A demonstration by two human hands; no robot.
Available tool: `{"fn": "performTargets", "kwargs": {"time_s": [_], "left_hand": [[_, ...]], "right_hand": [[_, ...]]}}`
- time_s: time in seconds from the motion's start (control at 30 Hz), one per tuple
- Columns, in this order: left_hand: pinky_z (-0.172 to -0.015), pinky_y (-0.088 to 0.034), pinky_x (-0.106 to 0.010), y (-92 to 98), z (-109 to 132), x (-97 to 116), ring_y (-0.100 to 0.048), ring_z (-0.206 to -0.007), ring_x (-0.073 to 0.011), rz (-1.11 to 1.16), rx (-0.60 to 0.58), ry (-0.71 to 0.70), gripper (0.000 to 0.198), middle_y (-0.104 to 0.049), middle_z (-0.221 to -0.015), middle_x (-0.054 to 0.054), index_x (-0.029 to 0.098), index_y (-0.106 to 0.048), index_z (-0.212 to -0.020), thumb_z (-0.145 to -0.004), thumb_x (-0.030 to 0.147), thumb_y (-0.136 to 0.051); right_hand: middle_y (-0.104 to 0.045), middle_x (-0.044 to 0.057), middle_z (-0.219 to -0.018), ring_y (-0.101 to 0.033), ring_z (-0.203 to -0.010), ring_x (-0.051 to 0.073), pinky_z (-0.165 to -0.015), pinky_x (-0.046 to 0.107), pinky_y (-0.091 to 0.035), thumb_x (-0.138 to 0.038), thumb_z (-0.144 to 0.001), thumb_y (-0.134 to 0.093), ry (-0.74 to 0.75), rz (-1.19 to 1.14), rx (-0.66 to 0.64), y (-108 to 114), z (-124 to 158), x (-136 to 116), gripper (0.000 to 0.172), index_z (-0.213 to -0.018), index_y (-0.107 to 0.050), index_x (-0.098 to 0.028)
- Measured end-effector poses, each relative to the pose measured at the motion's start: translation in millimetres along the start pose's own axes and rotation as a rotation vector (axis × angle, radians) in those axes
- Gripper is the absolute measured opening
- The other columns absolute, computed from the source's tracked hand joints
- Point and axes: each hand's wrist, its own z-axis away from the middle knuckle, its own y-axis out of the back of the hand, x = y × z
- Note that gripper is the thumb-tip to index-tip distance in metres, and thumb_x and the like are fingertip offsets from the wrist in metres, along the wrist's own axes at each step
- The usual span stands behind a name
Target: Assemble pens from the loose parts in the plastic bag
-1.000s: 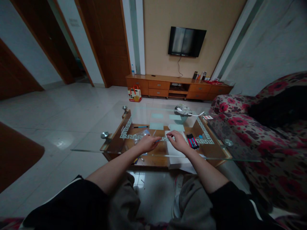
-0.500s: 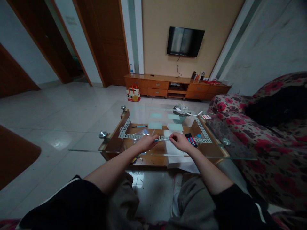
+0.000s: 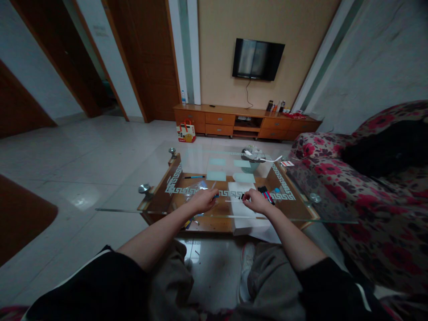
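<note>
My left hand (image 3: 204,200) is closed round a slim blue pen part (image 3: 216,195); only its end shows past the fingers. My right hand (image 3: 254,200) has its fingertips pinched together at the right end of a thin white rod (image 3: 233,201), which points left toward the other hand. A gap separates the rod from the blue part. Small dark pieces (image 3: 240,196) show just left of the right fingertips. Beside that hand lies a row of pens (image 3: 265,195) with black ends and pink and blue bodies. Both hands are over the glass tabletop (image 3: 133,196).
Clear plastic packaging (image 3: 194,191) lies by my left hand, with a blue pen (image 3: 195,177) behind it. A white box (image 3: 240,227) is under the right hand. At the back right stands a lined basket (image 3: 250,167); a flowered sofa (image 3: 368,200) flanks the table.
My right hand has moved slightly right and down, and the white rod has shifted with it, away from the blue part. My left hand has stayed nearly in place.
</note>
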Motion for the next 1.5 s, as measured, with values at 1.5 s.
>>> {"fn": "performTargets", "kwargs": {"time_s": [1.5], "left_hand": [[-0.104, -0.029, -0.047, 26.9, 0.3, 28.3, -0.054, -0.113, -0.024, -0.207, 0.262, -0.313, 0.027, -0.065, -0.108, -0.008, 0.028, -0.064, -0.113, -0.098, 0.018, -0.044]], "right_hand": [[-0.066, 0.008, -0.071, -0.069, -0.071, 0.017, -0.074, 0.031, -0.059, -0.026, -0.101, -0.032, -0.671, -2.011, -0.241, -15.6, -12.8, -89.5, 0.031, -0.086, -0.057, -0.015]]}}
